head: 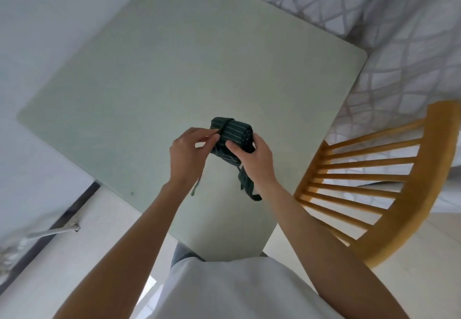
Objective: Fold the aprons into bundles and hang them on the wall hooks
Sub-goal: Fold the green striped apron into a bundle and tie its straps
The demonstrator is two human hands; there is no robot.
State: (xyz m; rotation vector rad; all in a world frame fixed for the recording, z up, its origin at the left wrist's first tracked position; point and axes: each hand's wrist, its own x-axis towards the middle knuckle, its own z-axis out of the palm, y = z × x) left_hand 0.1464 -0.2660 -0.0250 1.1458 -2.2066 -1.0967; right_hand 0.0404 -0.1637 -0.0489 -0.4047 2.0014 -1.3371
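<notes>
Above the table's near edge, the right hand clamps the rolled apron while left fingers pinch its strap. Slack in that pinch would likely let the bundle unroll; loose ends dangle below.

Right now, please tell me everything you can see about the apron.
The apron is dark green cloth with thin pale stripes, rolled into a compact bundle. A strap of the same cloth goes round its left end. It is held above the table. The right hand grips its right side, thumb on top. The left hand pinches the strap at the bundle's left side. One thin tie hangs under the left hand; a wider loose end hangs under the right.
</notes>
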